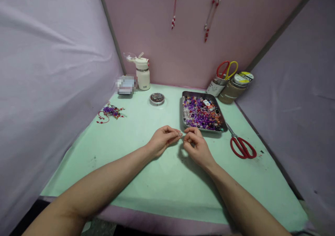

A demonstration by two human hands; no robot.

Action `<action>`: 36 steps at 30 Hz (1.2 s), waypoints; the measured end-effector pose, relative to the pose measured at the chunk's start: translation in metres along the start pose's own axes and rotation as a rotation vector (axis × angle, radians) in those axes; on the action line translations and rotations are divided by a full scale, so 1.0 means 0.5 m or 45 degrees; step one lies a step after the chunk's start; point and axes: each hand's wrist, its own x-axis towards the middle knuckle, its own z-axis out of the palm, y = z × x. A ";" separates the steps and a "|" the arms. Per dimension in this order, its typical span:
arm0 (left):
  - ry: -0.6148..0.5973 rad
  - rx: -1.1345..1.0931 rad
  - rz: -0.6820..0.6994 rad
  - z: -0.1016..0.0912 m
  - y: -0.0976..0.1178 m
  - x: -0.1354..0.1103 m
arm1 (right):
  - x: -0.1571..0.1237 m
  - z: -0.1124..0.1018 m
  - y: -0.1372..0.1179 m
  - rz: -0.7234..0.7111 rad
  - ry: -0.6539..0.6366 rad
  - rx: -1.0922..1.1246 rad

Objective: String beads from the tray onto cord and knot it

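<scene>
Of two hands, the left hand (162,141) has thumb and fingers pinched on one small clear piece (180,134), in front of the tray (213,131); the right hand (198,148) curls just beside it, its grip too small to tell. Many beads (195,112) fill that single tray, blocking the way forward. Around stand one scissors (235,135), one cup (216,86), one jar (232,91), one bottle (143,78), one spool (157,98), two hanging strings (207,32).

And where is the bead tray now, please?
In the head view, the bead tray sits right of centre on the green tabletop, beyond the right hand.
</scene>
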 end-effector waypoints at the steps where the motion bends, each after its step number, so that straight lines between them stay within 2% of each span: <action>1: 0.000 0.003 -0.002 0.000 0.000 0.000 | 0.000 0.000 0.000 0.003 -0.002 0.000; 23: -0.042 0.117 0.072 0.001 -0.004 -0.005 | 0.001 0.003 0.003 0.070 -0.005 0.016; 32: -0.031 0.416 0.272 -0.008 -0.010 0.003 | 0.001 0.005 0.005 0.105 0.024 0.051; 36: -0.075 0.511 0.325 -0.009 -0.009 -0.001 | 0.002 0.005 0.006 0.127 0.021 0.072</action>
